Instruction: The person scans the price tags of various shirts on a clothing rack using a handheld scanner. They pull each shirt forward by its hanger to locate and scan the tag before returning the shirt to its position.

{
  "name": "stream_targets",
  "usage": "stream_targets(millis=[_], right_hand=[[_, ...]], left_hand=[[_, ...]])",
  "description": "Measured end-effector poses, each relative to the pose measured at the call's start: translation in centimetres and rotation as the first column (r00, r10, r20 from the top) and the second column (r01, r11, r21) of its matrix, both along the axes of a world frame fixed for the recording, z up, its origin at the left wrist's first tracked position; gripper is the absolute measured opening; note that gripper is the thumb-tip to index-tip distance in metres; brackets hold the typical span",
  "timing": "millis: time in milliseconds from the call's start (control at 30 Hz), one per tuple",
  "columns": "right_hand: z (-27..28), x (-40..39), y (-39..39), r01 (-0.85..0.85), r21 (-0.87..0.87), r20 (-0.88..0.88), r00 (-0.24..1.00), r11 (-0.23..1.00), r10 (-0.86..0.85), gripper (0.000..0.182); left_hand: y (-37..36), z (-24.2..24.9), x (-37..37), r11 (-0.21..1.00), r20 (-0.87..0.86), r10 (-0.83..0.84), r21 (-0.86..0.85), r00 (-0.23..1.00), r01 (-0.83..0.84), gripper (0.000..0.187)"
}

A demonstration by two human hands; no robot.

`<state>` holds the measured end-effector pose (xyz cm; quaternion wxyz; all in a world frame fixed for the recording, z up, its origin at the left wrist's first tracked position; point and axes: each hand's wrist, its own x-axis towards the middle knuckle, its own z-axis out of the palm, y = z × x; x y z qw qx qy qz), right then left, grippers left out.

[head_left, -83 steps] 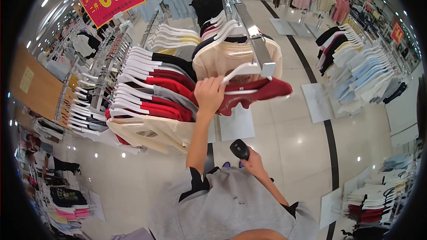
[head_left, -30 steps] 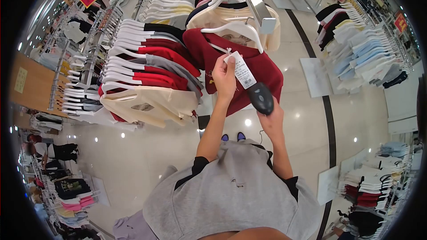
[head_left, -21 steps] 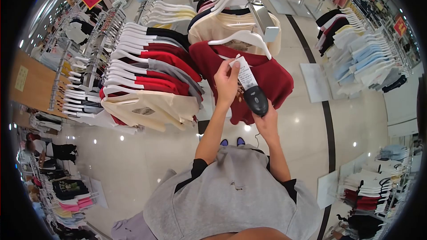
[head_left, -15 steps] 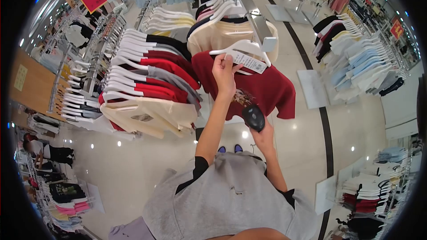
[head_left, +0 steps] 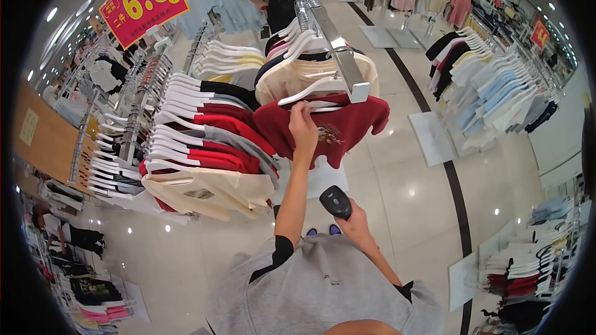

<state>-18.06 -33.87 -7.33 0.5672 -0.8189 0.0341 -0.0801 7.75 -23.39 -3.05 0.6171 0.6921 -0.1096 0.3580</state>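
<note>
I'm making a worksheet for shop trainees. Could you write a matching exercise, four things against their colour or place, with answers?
1. Scanner
2. Dark red top
3. 6.8 sign
4. Shoes

A. Upper left of view
B. Blue, on the floor
C. In the right hand
D. Touched by the left hand

Pairs: 1-C, 2-D, 3-A, 4-B

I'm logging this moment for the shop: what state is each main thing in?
Dark red top: on a white hanger, printed front showing
Black scanner: held clear of the dark red top
Left hand: at the dark red top's neckline, grip unclear
Right hand: closed around the scanner
Nearest cream top: hanging, print visible
Red sign: tilted in view, 6.8 readable
</note>
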Motion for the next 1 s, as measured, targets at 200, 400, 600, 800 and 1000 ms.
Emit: stream_targets(millis=[200, 400, 600, 800, 1000], right_hand=[[-0.1, 0.6, 0.8, -0.063, -0.009, -0.01, 0.998, 0.998, 0.063, 0.04], [-1.2, 1.1, 1.1, -0.103, -0.085, 0.058, 0.992, 0.991, 0.108, 0.038], [-2.3, 0.8, 1.3, -0.142, -0.049, 0.019, 0.989, 0.989, 0.144, 0.04], [-2.9, 1.4, 1.9, -0.189, -0.084, -0.024, 0.982, 0.978, 0.188, 0.037], [-2.8, 1.6, 2.4, -0.253, -0.137, -0.104, 0.965, 0.958, 0.24, 0.035]], left_hand=[[2.0, 3.2, -0.8, 0.612, 0.118, 0.069, 0.779, 0.991, -0.135, 0.027], [0.4, 5.8, 0.1, 0.939, 0.064, -0.06, 0.341, 0.996, 0.035, 0.053], [-3.1, 7.5, -3.4, 0.742, -0.155, -0.664, -0.016, 0.731, 0.671, 0.041], [-5.9, 5.9, -9.7, 0.299, 0.121, -0.91, -0.471, 0.396, 0.83, 0.024], [-6.1, 11.5, -10.0, 0.465, -0.198, -0.878, -0.135, 0.436, 0.875, 0.026]])
